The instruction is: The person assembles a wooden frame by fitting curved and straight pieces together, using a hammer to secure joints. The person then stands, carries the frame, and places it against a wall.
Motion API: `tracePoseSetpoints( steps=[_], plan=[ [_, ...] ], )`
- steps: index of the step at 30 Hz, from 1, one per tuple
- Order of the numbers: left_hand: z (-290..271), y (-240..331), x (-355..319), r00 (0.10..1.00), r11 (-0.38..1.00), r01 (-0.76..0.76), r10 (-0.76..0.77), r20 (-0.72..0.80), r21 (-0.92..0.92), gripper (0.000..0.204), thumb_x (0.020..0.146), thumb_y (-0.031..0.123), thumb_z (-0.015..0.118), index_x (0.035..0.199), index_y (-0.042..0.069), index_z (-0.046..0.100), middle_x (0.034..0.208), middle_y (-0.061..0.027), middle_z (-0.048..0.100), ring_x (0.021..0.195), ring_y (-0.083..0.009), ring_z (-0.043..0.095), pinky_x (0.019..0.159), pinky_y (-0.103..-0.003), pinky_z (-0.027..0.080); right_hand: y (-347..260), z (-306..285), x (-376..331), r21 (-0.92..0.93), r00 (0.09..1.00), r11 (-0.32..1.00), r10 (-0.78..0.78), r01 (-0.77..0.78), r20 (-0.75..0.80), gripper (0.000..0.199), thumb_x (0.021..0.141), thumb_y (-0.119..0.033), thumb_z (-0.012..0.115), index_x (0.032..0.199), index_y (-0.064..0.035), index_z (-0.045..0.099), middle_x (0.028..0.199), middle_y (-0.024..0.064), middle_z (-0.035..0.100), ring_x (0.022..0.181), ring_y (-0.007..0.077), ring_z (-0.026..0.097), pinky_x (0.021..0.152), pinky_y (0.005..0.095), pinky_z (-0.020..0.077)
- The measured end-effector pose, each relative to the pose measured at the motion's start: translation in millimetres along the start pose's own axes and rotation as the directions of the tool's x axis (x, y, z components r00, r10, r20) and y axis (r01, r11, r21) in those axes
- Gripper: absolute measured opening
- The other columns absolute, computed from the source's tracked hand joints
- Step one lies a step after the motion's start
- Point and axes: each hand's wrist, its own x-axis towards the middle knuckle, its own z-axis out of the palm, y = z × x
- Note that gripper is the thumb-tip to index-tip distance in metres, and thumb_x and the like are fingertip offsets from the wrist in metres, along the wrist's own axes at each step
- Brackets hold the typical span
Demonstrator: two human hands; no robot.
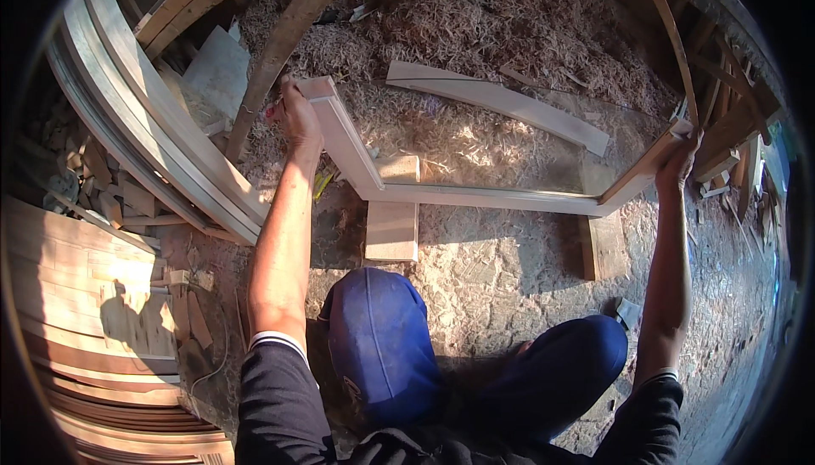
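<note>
A three-sided pale wooden frame with a clear glass pane in it spans the space before my knees. Its left side piece is gripped near the far end by my left hand, the fingers partly hidden behind the wood. My right hand is closed round the outer end of the right side piece. A loose pale wooden rail lies beyond, partly seen through the glass. Below the frame are two wood blocks, a left block and a right block.
Wood shavings are heaped at the back. Long moulded boards lean at the left, near a slanting pole. Stacked planks lie at lower left. Offcuts stand along the right edge. A small block sits by my right knee.
</note>
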Motion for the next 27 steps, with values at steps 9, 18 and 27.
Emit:
tracePoseSetpoints(
  steps=[9,18,27],
  plan=[
    [14.0,32.8,-30.3,0.992,0.993,-0.06,0.07,-0.101,0.107,0.053,0.103,0.051,0.049,0.088,0.001,0.062,0.094,-0.0075,0.061,0.085,-0.018,0.054,0.079,-0.036,0.046,20.8,-13.1,16.8,0.05,1.0,0.999,0.021,-0.021,0.016,0.059,0.103,-0.062,0.045,0.129,-0.0103,0.055,0.117,0.0017,0.055,0.109,0.017,0.05,0.101,0.0342,0.0376],
    [-0.4,43.4,-51.1,0.977,0.989,-0.137,0.145,-0.154,0.061,0.05,0.106,0.045,0.043,0.084,0.005,0.062,0.086,-0.004,0.06,0.08,-0.0165,0.056,0.078,-0.035,0.048,-7.6,-21.3,-7.8,0.133,0.994,0.989,0.069,-0.057,-0.081,0.056,0.103,-0.061,0.042,0.128,-0.0124,0.053,0.12,0.0051,0.057,0.113,0.0214,0.054,0.102,0.0378,0.0415],
    [-0.6,23.1,-42.8,0.987,0.992,-0.129,0.128,-0.098,-0.002,0.04,0.106,0.039,0.042,0.091,0.004,0.056,0.094,-0.0032,0.053,0.09,-0.0159,0.049,0.087,-0.034,0.043,-9.3,-18.0,-11.6,0.086,1.0,0.996,0.007,-0.007,-0.005,0.048,0.104,-0.057,0.043,0.119,-0.0125,0.054,0.108,0.0032,0.056,0.1,0.0197,0.054,0.094,0.0371,0.044]
  ],
)
